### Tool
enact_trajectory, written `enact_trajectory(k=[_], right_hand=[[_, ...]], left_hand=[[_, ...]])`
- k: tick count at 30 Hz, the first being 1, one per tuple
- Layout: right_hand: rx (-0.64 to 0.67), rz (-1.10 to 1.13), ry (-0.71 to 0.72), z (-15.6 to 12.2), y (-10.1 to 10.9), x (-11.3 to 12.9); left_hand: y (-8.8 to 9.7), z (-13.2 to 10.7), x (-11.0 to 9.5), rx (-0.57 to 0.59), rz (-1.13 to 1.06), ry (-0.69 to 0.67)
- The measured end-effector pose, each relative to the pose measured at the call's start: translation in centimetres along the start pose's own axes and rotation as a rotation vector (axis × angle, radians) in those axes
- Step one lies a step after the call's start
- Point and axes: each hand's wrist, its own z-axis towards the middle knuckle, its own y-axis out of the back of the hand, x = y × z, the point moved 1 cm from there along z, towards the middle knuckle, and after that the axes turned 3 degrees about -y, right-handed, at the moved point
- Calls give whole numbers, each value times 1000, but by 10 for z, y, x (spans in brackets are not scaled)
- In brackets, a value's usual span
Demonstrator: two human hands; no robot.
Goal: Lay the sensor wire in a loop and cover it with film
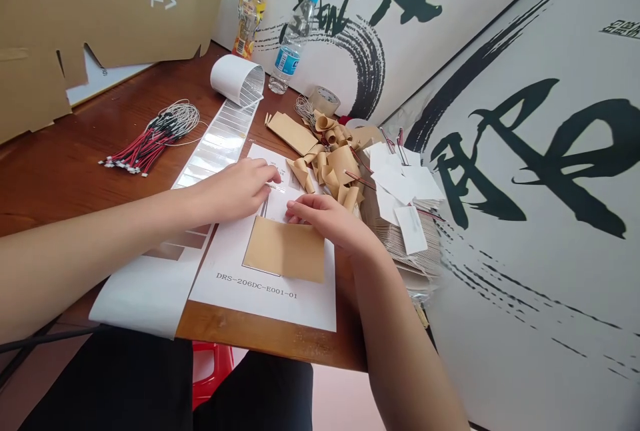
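Black calligraphy (590, 151) covers white walls (555, 364) behind a wooden table (270, 332), with a red stool (211, 369) on pink floor (345, 401).

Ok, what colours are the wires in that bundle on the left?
The wire bundle is red and black, with white connector ends; the head view shows it best.

Yellow-capped plastic juice bottle (250, 11), blue-capped clear water bottle (293, 44), beige tape roll (325, 101), white brush-lettered board (520, 164), brown cardboard sheet (100, 11).
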Motion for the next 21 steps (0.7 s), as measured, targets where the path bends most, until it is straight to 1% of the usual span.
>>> enact_trajectory(k=[5,10,13,17,21], right_hand=[[48,115,-30,0,2,0],[52,106,-18,2,4,-2],[44,142,-40,2,6,-3],[-18,217,-78,1,8,-1],[-62,266,-66,2,9,1]], left_hand=[[3,-1,-8,33,-2,-76],[3,-4,-18,124,-72,-167],[1,-6,-22,188,-163,-144],[-5,-9,-24,264,-286,-88],[-13,-8,-24,251,-349,-117]])
